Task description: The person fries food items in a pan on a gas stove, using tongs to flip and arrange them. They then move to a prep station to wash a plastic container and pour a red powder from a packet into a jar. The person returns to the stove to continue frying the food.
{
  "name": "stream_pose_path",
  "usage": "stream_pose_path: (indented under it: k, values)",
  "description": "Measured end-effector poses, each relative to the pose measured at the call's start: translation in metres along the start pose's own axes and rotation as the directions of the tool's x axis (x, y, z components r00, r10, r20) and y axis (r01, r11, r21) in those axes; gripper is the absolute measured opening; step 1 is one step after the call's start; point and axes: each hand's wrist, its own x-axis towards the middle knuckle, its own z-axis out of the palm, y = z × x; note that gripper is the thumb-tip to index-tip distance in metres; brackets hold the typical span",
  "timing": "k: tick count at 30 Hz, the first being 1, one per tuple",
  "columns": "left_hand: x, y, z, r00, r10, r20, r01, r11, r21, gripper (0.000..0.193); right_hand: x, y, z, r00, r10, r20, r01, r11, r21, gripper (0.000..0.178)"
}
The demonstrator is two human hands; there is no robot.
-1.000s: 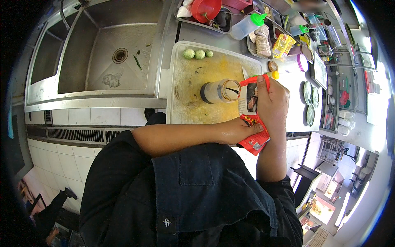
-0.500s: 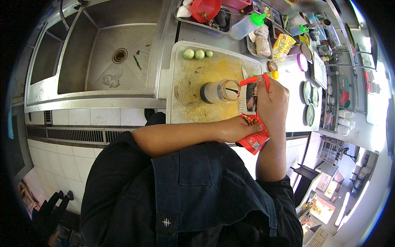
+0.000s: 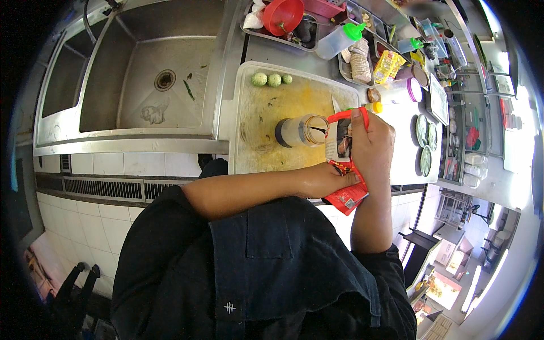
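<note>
Both hands grip a red sauce pouch (image 3: 340, 144) with a pale printed panel. My right hand (image 3: 372, 139) is closed around its upper side, by a red strip that looks like a handle. Lower down, my left hand (image 3: 333, 180) pinches the pouch, and its red end sticks out past the fingers. A thin dark stream runs from the pouch into the round mouth of a clear jar (image 3: 294, 131). Dark liquid shows at the jar's base. The jar stands on a yellow-stained cutting board (image 3: 283, 161), apart from both hands.
Three small green round vegetables (image 3: 274, 80) lie on the board's far left. A knife blade (image 3: 336, 103) and yellow cap (image 3: 374, 107) are beyond the pouch. Trays of food, a squeeze bottle (image 3: 340, 42) and a red bowl (image 3: 283, 17) line the back. A steel sink (image 3: 192, 107) is left.
The pouch and both hands have shifted very slightly left relative to the jar. The dark stream still runs into the jar, and both grips stay the same.
</note>
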Motion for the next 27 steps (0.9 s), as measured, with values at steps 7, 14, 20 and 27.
stream_pose_path:
  k: [7,14,20,27]
  values:
    - [0.001,-0.002,-0.004,1.0,-0.022,0.022,0.022,1.0,-0.013,0.037,0.001,0.009,0.006,0.991,-0.115,-0.073,0.112,0.993,-0.041,0.032]
    - [-0.001,-0.001,-0.006,0.999,0.039,0.0,-0.039,0.999,0.01,0.04,0.002,-0.002,0.003,0.999,0.044,-0.006,-0.044,0.999,-0.005,0.033]
    - [-0.005,0.0,-0.008,0.997,0.081,0.003,-0.081,0.995,0.059,0.046,0.0,0.007,0.008,0.999,0.026,-0.047,-0.024,0.999,0.029,0.034]
    - [-0.004,0.0,-0.012,1.0,0.022,-0.013,-0.019,0.989,0.148,0.049,0.0,0.004,0.007,0.998,0.059,-0.026,-0.059,0.998,0.016,0.033]
